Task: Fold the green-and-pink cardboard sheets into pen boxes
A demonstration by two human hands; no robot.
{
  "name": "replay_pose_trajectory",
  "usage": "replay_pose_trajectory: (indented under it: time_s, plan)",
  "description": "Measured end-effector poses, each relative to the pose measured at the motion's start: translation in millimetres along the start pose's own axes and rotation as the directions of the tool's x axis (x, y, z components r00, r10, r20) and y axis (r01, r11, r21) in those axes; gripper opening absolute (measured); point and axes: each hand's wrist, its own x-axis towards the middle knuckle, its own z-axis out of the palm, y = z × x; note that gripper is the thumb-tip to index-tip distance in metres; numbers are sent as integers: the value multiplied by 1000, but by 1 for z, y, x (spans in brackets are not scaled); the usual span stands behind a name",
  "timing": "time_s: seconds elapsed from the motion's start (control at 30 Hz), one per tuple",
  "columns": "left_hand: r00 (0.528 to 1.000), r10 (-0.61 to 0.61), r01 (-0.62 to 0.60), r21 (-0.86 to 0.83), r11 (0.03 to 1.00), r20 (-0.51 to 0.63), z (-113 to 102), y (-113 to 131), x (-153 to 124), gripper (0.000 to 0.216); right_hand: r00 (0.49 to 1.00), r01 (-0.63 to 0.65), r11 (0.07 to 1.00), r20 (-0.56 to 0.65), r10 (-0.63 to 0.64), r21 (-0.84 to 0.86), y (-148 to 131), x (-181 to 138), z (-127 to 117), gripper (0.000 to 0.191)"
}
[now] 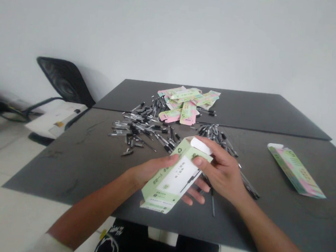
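Between both hands, above the near part of the table, is a green and white cardboard pen box, unfolded into shape and tilted. My left hand grips it from the left and beneath, thumb on its side and fingertips showing past the right edge. At the upper end, my right hand holds the box with the thumb on its printed face and fingers by the white end flap. Behind the hands lies a loose heap of black and clear pens. More pens lie behind my right hand.
Flat green and pink cartons are piled at the back of the dark table. One box lies alone on the right. A black mesh chair with a white carton on it stands left.
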Motion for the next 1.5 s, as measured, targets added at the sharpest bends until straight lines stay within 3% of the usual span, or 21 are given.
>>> replay_pose_trajectory:
  time_s: [0.07, 0.17, 0.47, 0.57, 0.7, 0.8, 0.97, 1.23, 1.5]
  plan:
    - [1000, 13, -13, -31, 999, 3, 0, -1, 0, 82, 990, 144, 978, 20, -142, -150, 1, 0, -2, 46]
    - [1000, 8, -7, -52, 999, 7, 0, -2, -3, 79, 963, 268, 936, 45, -265, -228, -3, -1, -4, 55]
    - [992, -100, 115, -212, 971, 81, -2, -5, -5, 82, 942, 336, 923, 68, -329, -187, -7, -2, -3, 62]
    - [990, -125, 137, -231, 963, 65, 0, -1, -6, 83, 956, 294, 938, 60, -288, -186, -8, -3, -3, 62]
    - [993, -116, 117, -214, 970, 17, 2, 3, -7, 79, 999, 33, 996, 3, -33, -82, -10, -8, -1, 47]
    - [993, -115, 112, -203, 973, -4, 3, 5, -9, 78, 988, -144, 990, -46, 144, 14, -11, -11, 1, 38]
    - [989, -145, 144, -209, 967, 12, 4, 7, -12, 80, 965, -245, 966, -77, 252, 87, -12, -7, 0, 30]
    - [986, -167, 164, -215, 963, 6, 9, 12, -17, 78, 977, -202, 975, -47, 207, 98, -11, -7, -6, 28]
    - [986, -154, 164, -204, 965, 61, 3, 6, -17, 80, 998, 55, 992, -38, -60, -110, -11, -14, -8, 48]
